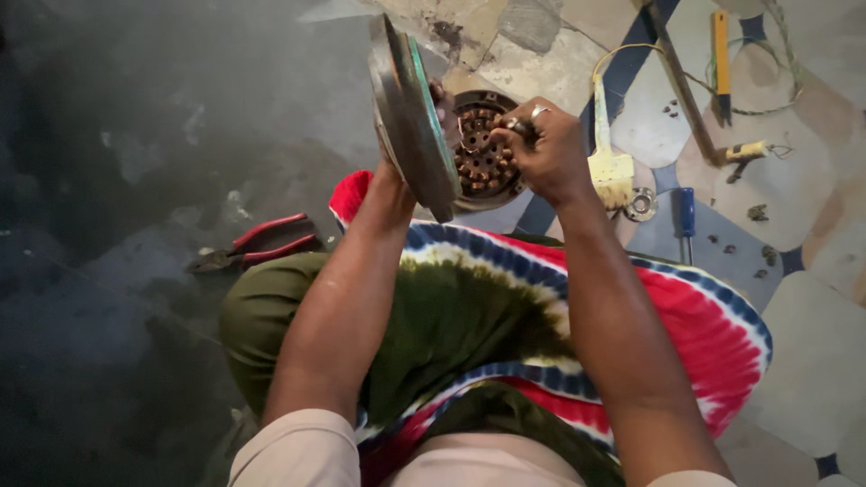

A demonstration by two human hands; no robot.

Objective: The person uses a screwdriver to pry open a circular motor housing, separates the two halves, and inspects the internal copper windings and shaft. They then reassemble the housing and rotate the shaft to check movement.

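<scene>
My left hand [444,106] is mostly hidden behind a round metal disc [410,117] with a green face, which it holds up on edge above my lap. My right hand [546,149], a ring on one finger, is closed on a small metal part [519,127] at the rim of a round rusty perforated part [483,155] that sits just behind the disc. The perforated part has several small holes and studs. Both forearms reach out over a tie-dyed cloth [559,325] on my lap.
Red-handled pliers [253,245] lie on the dark floor at left. At right lie a pale paintbrush [609,153], a metal ring [641,204], a blue-handled screwdriver [687,221], a yellow-handled tool [720,59], a long metal rod [690,95] and some cord on the patterned tile floor.
</scene>
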